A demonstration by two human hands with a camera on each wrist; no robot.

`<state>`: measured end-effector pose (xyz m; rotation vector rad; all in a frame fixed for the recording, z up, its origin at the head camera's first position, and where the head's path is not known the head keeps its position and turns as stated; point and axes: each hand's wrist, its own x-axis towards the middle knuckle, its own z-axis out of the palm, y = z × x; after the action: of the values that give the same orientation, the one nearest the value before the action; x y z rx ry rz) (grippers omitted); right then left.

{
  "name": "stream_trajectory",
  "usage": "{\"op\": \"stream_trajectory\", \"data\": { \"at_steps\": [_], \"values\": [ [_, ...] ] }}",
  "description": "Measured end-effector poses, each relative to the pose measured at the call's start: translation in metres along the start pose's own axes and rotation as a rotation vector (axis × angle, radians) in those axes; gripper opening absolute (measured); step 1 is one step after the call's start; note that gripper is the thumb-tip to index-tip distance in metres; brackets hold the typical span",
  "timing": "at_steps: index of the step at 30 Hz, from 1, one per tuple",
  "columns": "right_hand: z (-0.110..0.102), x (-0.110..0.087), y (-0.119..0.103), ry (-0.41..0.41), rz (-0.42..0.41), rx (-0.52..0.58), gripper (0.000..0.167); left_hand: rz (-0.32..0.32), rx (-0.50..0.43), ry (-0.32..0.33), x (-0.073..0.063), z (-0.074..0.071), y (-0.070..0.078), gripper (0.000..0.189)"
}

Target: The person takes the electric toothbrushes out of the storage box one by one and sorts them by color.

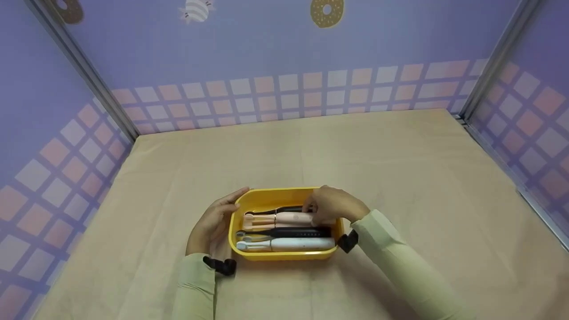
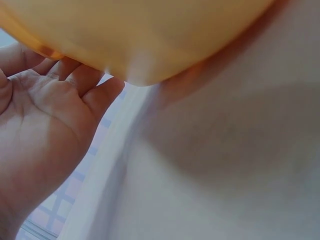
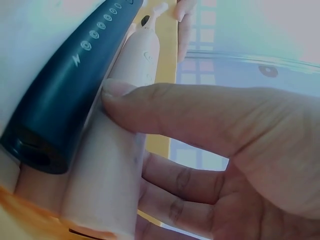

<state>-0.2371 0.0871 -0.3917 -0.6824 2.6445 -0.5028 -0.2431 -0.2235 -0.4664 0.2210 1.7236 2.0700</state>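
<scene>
A yellow plastic bin (image 1: 284, 256) stands on the table, several electric toothbrushes lying side by side in it. My left hand (image 1: 214, 221) grips its left end, thumb at the rim and fingers along the outside wall. Inside the bin at the right, my right hand (image 1: 338, 204) pinches the handle of a pink toothbrush (image 1: 290, 218); in the right wrist view the thumb (image 3: 150, 107) presses one side and fingers curl at the other. A black toothbrush (image 1: 295, 232) and a white toothbrush (image 1: 304, 243) lie nearer me. Behind the pink one another black toothbrush (image 1: 288, 209) is partly hidden by my right hand.
A beige cloth (image 1: 378, 160) covers the table. Purple panels (image 1: 266, 49) with pink and white squares close it in at the back, left and right, with metal posts (image 1: 498, 53) at the corners. Black wrist cameras (image 1: 224, 266) sit on both wrists.
</scene>
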Motion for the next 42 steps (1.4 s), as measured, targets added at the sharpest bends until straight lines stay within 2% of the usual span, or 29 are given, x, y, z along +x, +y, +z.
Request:
{"op": "stream_trajectory", "data": {
  "at_steps": [4,12,21,27,31,42],
  "values": [
    [0.001,0.0,0.0,-0.004,-0.004,-0.011,0.026,-0.006,-0.009,-0.004,0.0,-0.001,-0.001,0.054],
    [0.002,0.001,0.006,0.006,-0.068,0.015,0.028,-0.018,-0.018,0.021,0.0,-0.001,-0.001,0.055],
    [0.003,0.001,0.01,0.013,-0.131,0.026,0.027,0.015,-0.01,-0.011,0.001,-0.004,-0.002,0.055],
    [0.002,0.002,0.013,0.026,-0.146,0.045,0.019,0.0,-0.01,-0.002,0.001,-0.003,-0.003,0.054],
    [0.001,0.003,0.014,0.03,-0.151,0.074,0.017,-0.004,-0.028,-0.022,0.002,-0.004,-0.003,0.054],
    [-0.004,0.001,0.017,0.069,-0.206,0.115,0.024,-0.014,-0.05,-0.022,0.001,-0.003,-0.001,0.055]
  ]
}}
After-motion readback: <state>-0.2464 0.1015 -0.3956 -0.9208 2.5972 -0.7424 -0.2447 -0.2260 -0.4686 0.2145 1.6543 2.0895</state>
